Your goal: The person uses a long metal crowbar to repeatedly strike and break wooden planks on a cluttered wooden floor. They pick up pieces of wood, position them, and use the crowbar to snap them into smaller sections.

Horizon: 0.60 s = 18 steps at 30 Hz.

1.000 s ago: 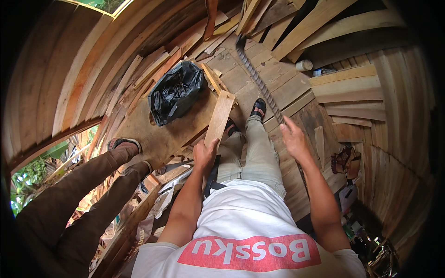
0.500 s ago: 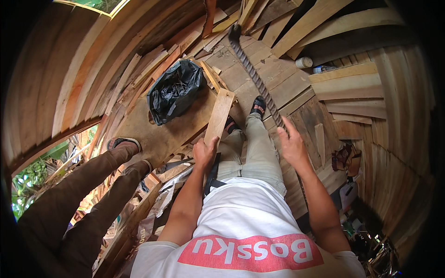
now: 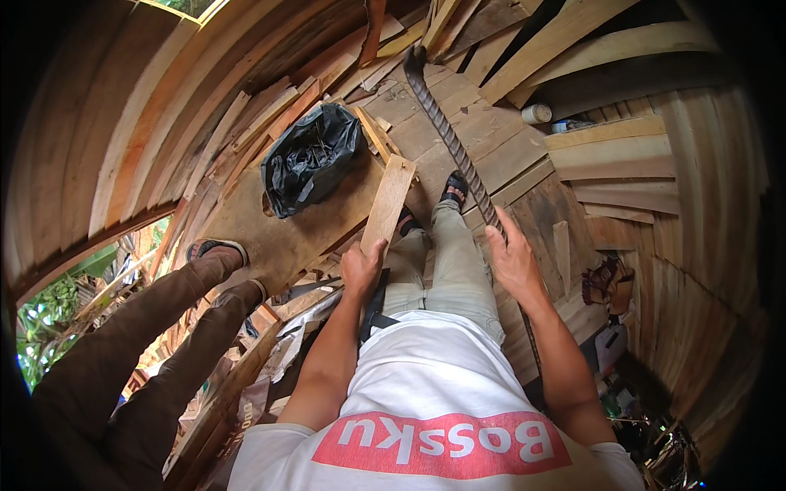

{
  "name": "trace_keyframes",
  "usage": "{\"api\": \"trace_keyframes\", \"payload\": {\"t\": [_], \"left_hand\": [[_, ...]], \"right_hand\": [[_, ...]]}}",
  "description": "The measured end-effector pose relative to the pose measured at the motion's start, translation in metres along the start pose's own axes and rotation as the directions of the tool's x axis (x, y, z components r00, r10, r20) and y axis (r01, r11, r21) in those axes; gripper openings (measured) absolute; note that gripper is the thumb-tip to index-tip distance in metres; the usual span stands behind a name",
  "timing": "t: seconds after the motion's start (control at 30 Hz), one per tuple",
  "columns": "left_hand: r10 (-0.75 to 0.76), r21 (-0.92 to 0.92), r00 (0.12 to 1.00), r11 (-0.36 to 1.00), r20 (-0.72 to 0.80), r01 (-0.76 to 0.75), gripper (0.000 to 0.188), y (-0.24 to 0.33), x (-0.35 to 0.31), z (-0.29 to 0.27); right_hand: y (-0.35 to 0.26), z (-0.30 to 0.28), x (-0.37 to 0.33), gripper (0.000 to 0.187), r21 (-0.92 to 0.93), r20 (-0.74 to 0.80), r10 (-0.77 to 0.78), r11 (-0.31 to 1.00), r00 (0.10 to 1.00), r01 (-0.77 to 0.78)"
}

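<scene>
gripping pale board, left hand, holding dark twisted bar (bent-tipped), right hand

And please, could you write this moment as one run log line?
left hand: grips wooden piece | right hand: holds twisted bar | black plastic bag: on board | nearby: another person's legs

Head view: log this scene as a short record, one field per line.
Left hand: grips a flat wooden piece
Right hand: holds a dark ribbed bar between thumb and fingers
Bar's far end: bent
Black plastic bag: open-mouthed, on a brown board
Other person: at left, brown trousers, sandals
</scene>
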<state>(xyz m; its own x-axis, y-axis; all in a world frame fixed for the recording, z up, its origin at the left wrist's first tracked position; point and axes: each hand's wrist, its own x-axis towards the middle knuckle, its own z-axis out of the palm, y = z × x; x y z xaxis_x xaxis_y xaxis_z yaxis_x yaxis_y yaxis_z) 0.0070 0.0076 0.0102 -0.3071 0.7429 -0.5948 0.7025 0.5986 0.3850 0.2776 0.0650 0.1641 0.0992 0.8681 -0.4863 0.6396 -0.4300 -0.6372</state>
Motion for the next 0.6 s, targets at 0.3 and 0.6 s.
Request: {"api": "trace_keyframes", "payload": {"t": [0.3, 0.6], "left_hand": [[0.001, -0.021, 1.000, 1.000, 0.000, -0.001, 0.072, 0.006, 0.004, -0.002], [-0.031, 0.007, 0.999, 0.999, 0.010, 0.031, 0.069, 0.005, -0.001, -0.005]], "right_hand": [[0.055, 0.040, -0.019, 0.048, -0.224, 0.187, 0.183, 0.964, 0.965, -0.140], [-0.014, 0.010, -0.002, 0.047, 0.013, 0.103, 0.070, 0.997, 0.992, -0.071]]}}
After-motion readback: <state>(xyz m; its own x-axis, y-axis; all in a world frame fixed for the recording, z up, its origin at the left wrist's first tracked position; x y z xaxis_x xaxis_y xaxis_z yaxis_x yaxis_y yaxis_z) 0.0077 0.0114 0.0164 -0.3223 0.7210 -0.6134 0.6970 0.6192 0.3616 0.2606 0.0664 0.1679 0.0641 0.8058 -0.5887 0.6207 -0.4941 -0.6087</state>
